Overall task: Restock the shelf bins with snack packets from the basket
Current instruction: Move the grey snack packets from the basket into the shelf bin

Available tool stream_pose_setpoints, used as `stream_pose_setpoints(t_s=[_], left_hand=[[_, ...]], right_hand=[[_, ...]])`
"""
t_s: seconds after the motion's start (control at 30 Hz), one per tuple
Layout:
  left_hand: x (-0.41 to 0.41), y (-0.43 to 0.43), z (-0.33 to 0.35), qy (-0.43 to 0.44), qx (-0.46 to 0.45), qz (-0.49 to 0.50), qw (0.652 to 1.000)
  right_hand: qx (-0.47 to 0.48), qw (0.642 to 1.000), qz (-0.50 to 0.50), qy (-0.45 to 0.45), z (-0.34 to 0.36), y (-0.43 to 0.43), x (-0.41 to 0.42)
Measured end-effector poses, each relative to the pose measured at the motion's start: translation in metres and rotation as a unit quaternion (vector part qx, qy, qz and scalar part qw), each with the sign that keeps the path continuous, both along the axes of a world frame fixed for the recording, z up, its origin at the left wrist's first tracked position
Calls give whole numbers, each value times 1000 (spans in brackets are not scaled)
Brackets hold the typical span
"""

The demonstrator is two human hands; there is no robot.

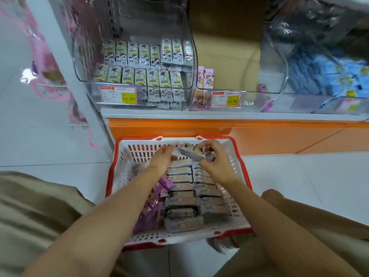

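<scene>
grey pkt (pixel 190 152) in r hand (pixel 216 162); 1 basket (pixel 139 151), 3 bins (pixel 87 56)

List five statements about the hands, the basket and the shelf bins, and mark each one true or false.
1. The right hand holds a packet over the basket. True.
2. The basket stands on the shelf. False: it stands on the floor, below the bins.
3. The left bin holds yellow packets. True.
4. The middle bin is packed full. False: only a few pink packets show, at its left front corner.
5. The purple packets lie on the right side of the basket. False: they lie on its left side.
</scene>
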State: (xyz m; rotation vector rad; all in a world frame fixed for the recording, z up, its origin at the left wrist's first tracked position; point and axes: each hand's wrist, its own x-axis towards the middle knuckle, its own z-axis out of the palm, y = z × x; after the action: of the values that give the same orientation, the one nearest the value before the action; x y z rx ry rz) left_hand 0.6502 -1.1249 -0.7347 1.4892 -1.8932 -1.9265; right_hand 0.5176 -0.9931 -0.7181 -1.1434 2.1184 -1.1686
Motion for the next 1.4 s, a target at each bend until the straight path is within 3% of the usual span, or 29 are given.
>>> stream_pose_setpoints(t_s=[0.07, 0.17, 0.4, 0.5, 0.57, 0.63, 0.67, 0.73, 0.97, 1.17, 1.4], left_hand=[[0, 2, 15, 74, 98, 46, 991], [6, 2, 35, 159, 96, 89, 978], [22, -15, 78, 202, -71, 130, 968], [30, -26, 95, 181, -206, 121, 954], [38, -35, 106, 137, -365, 114, 914], [47, -48, 111, 93, -532, 112, 834], [53, -56, 113, 71, -589, 103, 799], [60, -75, 107, 13, -643, 60, 764], [73, -110, 76, -92, -693, -47, 714], [64, -121, 57, -48, -740, -1, 671], [65, -126, 52, -37, -763, -8, 645]], right_hand=[[-32, 999, 2, 18, 16, -2, 7], [-55, 997, 23, 50, 38, -4, 18], [-83, 985, 66, 134, 70, -19, 36], [-125, 979, 56, 152, 86, -33, 41], [-165, 974, 42, 149, 102, -46, 44], [-189, 969, 26, 154, 119, -62, 48], [-192, 968, 20, 162, 127, -71, 48], [-186, 966, 6, 177, 139, -92, 47], [-111, 970, -74, 205, 144, -181, 22], [-20, 937, -109, 333, 139, -249, -4], [54, 933, -123, 333, 120, -294, -16]])
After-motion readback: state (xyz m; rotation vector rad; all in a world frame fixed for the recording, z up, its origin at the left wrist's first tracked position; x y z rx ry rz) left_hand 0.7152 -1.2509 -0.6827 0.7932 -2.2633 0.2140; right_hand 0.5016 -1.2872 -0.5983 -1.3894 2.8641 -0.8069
